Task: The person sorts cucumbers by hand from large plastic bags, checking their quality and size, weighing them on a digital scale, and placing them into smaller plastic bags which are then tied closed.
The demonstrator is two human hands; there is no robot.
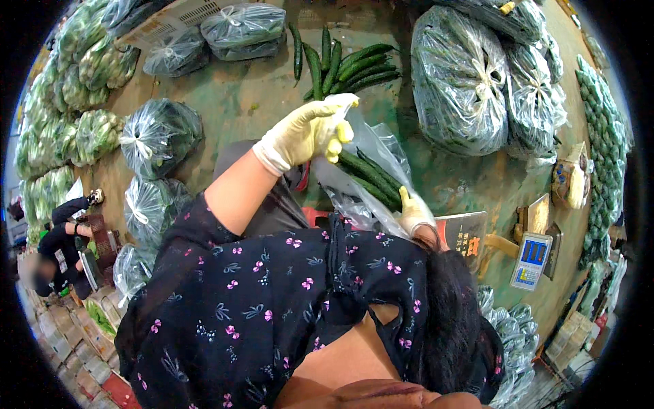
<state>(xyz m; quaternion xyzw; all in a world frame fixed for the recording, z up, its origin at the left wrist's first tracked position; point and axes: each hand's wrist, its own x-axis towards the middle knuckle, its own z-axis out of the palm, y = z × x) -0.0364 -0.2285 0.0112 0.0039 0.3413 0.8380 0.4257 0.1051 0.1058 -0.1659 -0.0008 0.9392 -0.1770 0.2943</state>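
Note:
My left hand (309, 130), in a pale yellow glove, pinches the rim of a clear plastic bag (365, 133) and lifts it up. Inside the bag lie several dark green cucumbers (370, 176), slanting down to the right. At their lower end my right hand (413, 212), also gloved, grips the cucumbers; the bag film and a sleeve partly hide it, so I cannot tell whether it is inside or outside the film. Beyond my left hand, loose cucumbers (352, 66) rest in a fanned pile on the green floor (245, 107).
Large tied bags of produce (460, 87) stand at the right, with smaller tied bags (162, 135) on the left. A digital scale (531, 260) sits at the right. Another person (66, 250) is seated at far left beside a crate (102, 240).

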